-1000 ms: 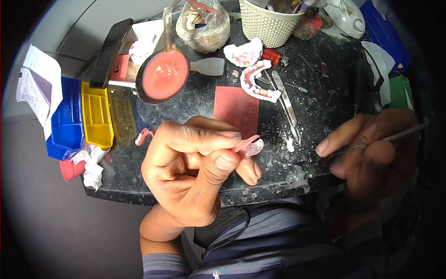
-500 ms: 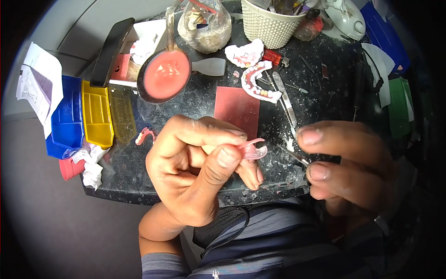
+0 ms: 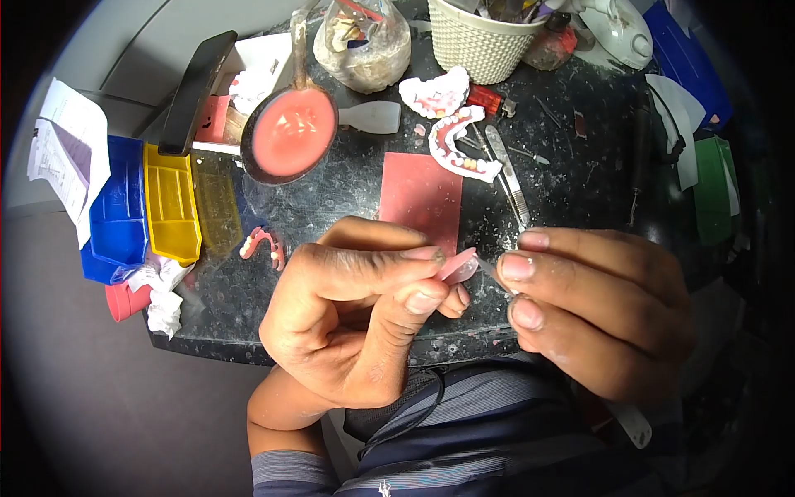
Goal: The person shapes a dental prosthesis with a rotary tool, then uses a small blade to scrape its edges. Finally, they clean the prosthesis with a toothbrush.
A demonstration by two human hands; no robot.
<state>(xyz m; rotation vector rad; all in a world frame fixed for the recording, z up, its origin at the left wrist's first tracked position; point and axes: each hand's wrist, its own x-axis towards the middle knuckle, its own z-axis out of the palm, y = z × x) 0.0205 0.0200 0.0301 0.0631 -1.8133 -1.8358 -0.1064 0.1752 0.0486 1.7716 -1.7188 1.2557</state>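
Observation:
My left hand (image 3: 356, 306) pinches a small pink, partly see-through denture base (image 3: 460, 267) between thumb and forefinger. My right hand (image 3: 596, 306) is closed on a slim metal knife (image 3: 497, 277), whose tip points at the piece's right edge. Whether the tip touches is too fine to tell. A flat metal end with holes (image 3: 636, 429) sticks out below my right hand. Just beyond my fingers lies a pink wax sheet (image 3: 422, 195). Past it are a plaster dental model with teeth (image 3: 464, 145) and a second model (image 3: 435, 93).
A pan of melted pink wax (image 3: 294, 132) stands at the back left. A pink partial denture (image 3: 262, 245) lies left of my left hand. Tweezers (image 3: 507, 178), a red lighter (image 3: 487, 99), a woven tool basket (image 3: 484, 41) and blue (image 3: 116, 207) and yellow (image 3: 174, 203) bins surround the work area.
My right hand has moved left, bringing the knife tip up to the pink piece. My left hand has turned the piece slightly, so its flat side shows more.

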